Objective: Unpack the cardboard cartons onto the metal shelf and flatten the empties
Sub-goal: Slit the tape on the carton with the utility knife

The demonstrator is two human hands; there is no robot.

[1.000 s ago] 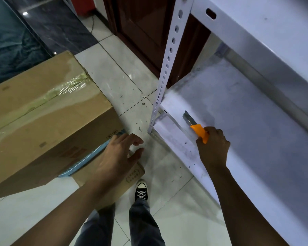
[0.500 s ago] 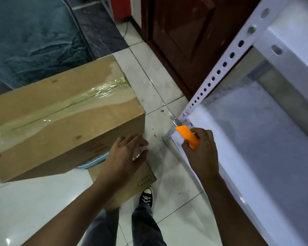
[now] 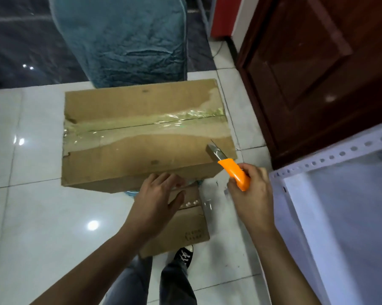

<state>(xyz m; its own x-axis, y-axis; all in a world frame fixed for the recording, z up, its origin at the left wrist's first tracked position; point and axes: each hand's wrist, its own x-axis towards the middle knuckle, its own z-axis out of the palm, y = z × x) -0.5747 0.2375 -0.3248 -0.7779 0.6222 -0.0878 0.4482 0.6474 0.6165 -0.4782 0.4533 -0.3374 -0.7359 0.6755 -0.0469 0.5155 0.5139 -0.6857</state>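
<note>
A large brown carton [image 3: 128, 150], its top seam closed with clear tape, lies on the floor ahead of me. A smaller carton [image 3: 183, 230] sits lower, just in front of it. My left hand [image 3: 157, 201] rests flat with spread fingers over the small carton, at the big carton's near side. My right hand [image 3: 249, 194] grips an orange utility knife [image 3: 234, 172]; its metal tip hangs over the big carton's near right corner. The white metal shelf [image 3: 331, 216] stands at the right.
A dark wooden door [image 3: 317, 69] stands behind the shelf at the upper right. A teal cloth-covered object [image 3: 124, 40] rises behind the big carton. My legs and a black sneaker [image 3: 184, 255] are on the glossy tiled floor below the small carton.
My right hand has carried the knife off the shelf's corner leftward to the big carton's right corner. My view has turned left toward the cartons. The left hand has stayed on the small carton.
</note>
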